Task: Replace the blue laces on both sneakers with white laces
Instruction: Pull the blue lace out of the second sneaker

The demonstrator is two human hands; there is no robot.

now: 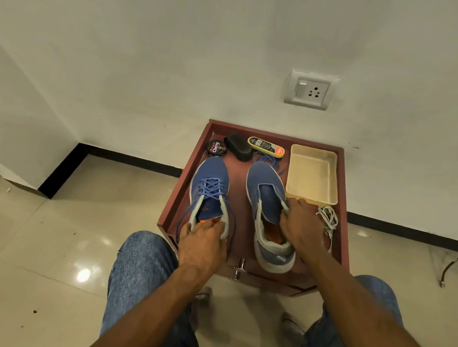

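Red worktop (345,200) at frame centre: left hand (202,243) grips the laced sneaker (210,182), right hand (298,223) grips the unlaced sneaker (265,187) (steady both before threading white laces (328,218)).

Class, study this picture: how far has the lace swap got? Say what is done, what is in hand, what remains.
Done: the right sneaker has no lace; a loose blue lace lies beyond its toe. In hand: the right hand grips that sneaker's collar, and the left hand holds the left sneaker at its heel. Left: that sneaker is still blue-laced, and the white laces lie unused on the table.
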